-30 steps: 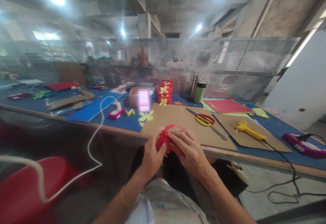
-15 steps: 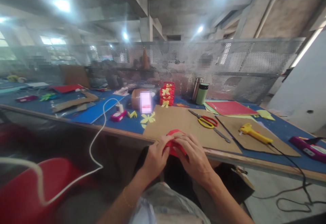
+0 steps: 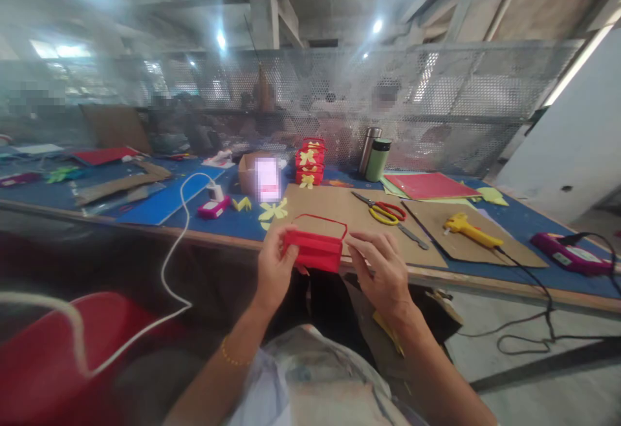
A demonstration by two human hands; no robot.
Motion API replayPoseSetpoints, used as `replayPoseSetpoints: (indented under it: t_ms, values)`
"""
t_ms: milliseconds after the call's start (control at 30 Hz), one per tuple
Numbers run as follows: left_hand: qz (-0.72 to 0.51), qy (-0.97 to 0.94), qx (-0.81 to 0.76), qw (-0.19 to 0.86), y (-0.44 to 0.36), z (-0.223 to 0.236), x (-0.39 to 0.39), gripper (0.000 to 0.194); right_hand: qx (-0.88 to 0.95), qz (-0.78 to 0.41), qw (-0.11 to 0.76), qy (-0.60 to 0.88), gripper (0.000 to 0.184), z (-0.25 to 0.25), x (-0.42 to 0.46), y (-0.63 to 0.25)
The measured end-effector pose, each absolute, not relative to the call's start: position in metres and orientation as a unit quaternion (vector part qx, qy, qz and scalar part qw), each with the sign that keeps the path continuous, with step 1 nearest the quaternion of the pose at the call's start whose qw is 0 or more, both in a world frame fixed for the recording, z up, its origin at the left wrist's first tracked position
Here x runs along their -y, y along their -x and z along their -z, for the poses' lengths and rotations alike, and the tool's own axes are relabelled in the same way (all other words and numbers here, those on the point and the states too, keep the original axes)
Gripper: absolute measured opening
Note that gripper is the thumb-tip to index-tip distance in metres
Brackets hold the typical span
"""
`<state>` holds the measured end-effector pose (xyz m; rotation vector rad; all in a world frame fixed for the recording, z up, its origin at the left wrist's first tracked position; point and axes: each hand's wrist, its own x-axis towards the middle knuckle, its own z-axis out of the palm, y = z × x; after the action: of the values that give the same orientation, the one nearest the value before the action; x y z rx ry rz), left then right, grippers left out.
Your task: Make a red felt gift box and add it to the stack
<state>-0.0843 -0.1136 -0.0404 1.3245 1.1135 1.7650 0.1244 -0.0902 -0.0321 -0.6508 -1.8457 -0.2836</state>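
Observation:
A small red paper basket (image 3: pixel 317 250) with a thin raised handle is held upright over the table's front edge. My left hand (image 3: pixel 275 264) is closed around its left end, thumb on the near face and other fingers partly hidden behind it. Just beside the basket's right end is my right hand (image 3: pixel 381 264), its fingers loosely bent and thumb apart; whether a fingertip touches the handle is unclear. Nothing shows in its grasp. Beyond the hands lie yellow paper flower cut-outs (image 3: pixel 274 210) and a cardboard sheet (image 3: pixel 330 203).
Scissors (image 3: pixel 385 211) and a grey blade tool (image 3: pixel 414 238) lie on the cardboard. A yellow glue gun (image 3: pixel 470 231) rests on another board at right, its cord trailing down. Stacked red baskets (image 3: pixel 310 162), a green bottle (image 3: pixel 378 159) and a lit phone (image 3: pixel 268 179) stand behind.
The red basket has been raised and turned, so its front and handle now show. My right hand has moved off it to the right, while the left keeps hold. The view has shifted.

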Motion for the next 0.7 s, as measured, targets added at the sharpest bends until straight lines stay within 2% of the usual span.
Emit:
replayPoseSetpoints:
  t_ms: [233,433,700]
  values:
    - [-0.654,-0.516,-0.424,0.355,0.077,0.038,0.113,0.035,0.817,0.141,0.470,0.304,0.029,0.031,0.087,-0.121]
    - [-0.635,-0.541,-0.449,0.320,0.076,0.032,0.115,0.034,0.819,0.143,0.462,0.308,0.023,0.029,0.081,-0.126]
    - [-0.611,-0.544,-0.461,0.343,0.080,0.023,0.117,0.034,0.834,0.050,0.479,0.269,0.024,0.030,0.077,-0.128]
